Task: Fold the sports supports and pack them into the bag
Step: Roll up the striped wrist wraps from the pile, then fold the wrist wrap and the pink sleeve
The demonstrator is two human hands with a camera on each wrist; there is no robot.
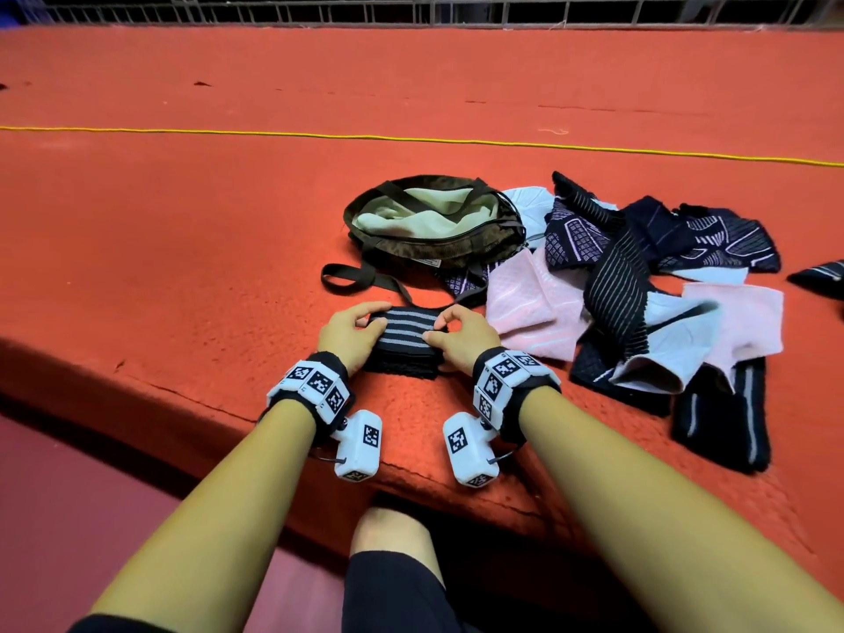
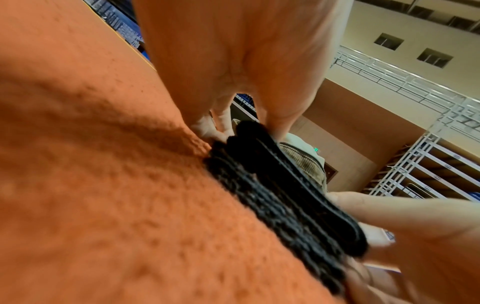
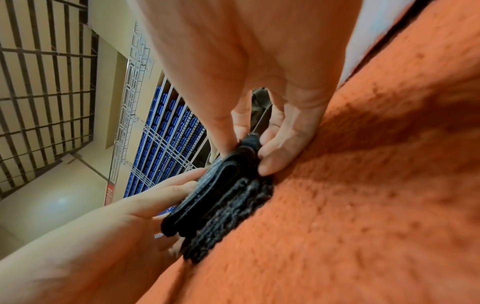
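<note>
A folded black support with grey stripes [image 1: 404, 333] lies on the orange mat near its front edge. My left hand [image 1: 354, 331] pinches its left end and my right hand [image 1: 456, 333] pinches its right end, thumbs on top. The left wrist view shows the stacked black layers [image 2: 280, 195] edge-on, with my left hand [image 2: 233, 107] at their far end. In the right wrist view my right hand [image 3: 259, 131] grips the same stack [image 3: 221, 201]. Just beyond stands the olive bag [image 1: 434, 221], open, with a pale lining. A heap of unfolded supports [image 1: 639, 276] lies to the right.
The bag's strap [image 1: 361, 281] trails on the mat between the bag and my hands. A black striped support [image 1: 721, 427] lies at the front right, another [image 1: 822, 276] at the far right. A yellow cord [image 1: 411, 139] crosses the mat behind. The mat's front edge [image 1: 182, 395] runs under my wrists.
</note>
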